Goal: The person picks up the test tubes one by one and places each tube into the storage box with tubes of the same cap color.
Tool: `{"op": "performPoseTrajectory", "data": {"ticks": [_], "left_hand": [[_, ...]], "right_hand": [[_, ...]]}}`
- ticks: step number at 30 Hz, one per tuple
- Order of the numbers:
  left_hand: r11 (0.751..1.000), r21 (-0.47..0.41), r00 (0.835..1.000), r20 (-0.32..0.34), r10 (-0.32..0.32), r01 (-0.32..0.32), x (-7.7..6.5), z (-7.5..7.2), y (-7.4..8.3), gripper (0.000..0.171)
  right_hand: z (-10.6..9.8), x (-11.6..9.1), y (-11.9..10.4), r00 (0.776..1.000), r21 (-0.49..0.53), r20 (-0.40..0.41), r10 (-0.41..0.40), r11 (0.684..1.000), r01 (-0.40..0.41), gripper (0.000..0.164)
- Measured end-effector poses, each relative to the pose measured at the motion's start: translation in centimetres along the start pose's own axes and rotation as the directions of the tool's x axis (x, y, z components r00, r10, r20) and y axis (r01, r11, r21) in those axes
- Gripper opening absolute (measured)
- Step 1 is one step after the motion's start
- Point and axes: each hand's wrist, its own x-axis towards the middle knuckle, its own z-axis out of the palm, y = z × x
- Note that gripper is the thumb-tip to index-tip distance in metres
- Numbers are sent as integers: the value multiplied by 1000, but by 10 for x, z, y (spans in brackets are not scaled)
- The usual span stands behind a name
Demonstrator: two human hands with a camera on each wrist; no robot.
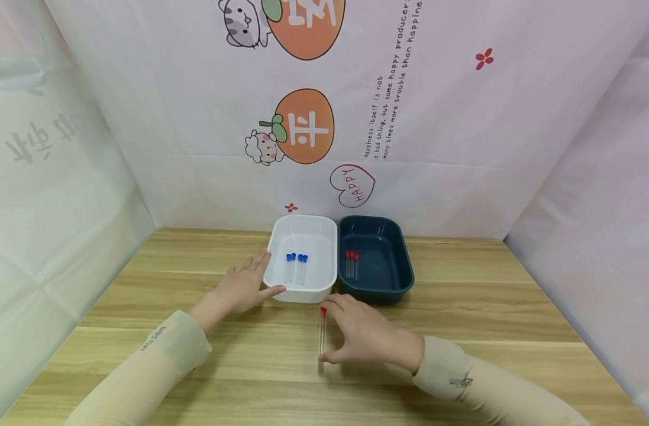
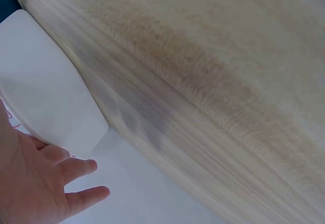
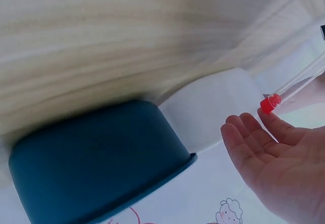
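Observation:
My right hand (image 1: 367,331) holds a clear test tube with a red cap (image 1: 323,311) above the table, just in front of the two basins. Its capped end lies at the fingertips and its other end at the thumb; the right wrist view also shows the red cap (image 3: 270,102) by the fingertips. My left hand (image 1: 244,287) rests at the left front of the white basin (image 1: 303,296), fingers spread along its rim and holding nothing. Several blue-capped tubes (image 1: 300,258) lie in the white basin. Red-capped tubes (image 1: 352,256) lie at the left side of the dark blue basin (image 1: 383,296).
Side by side, the basins stand at the back of the wood-grain table (image 1: 239,367). A white printed cloth (image 1: 436,177) hangs right behind them, and more cloth closes off the left and right sides.

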Motion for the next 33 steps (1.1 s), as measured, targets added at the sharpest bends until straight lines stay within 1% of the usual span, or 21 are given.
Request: {"op": "performPoseTrajectory", "data": {"ticks": [5, 10, 18, 25, 33], "left_hand": [[1000, 2, 1000, -3, 3, -3, 0, 0, 0, 101], [1000, 10, 1000, -5, 8, -8, 0, 1, -1, 101], [1000, -2, 1000, -7, 5, -5, 0, 0, 0, 100], [1000, 1, 1000, -10, 8, -8, -1, 0, 0, 99], [1000, 7, 1000, -1, 5, -5, -2, -3, 1, 100]], "right_hand": [[-7, -1, 1, 1000, 0, -13, -5, 1000, 5, 96], [-18, -3, 4, 998, 16, -56, -24, 1000, 25, 95], [-33, -2, 12, 995, -30, -98, -3, 1000, 0, 95], [-43, 3, 29, 989, -42, -142, 49, 998, -55, 94], [-50, 9, 53, 984, -67, -165, 72, 994, -83, 95]]}}
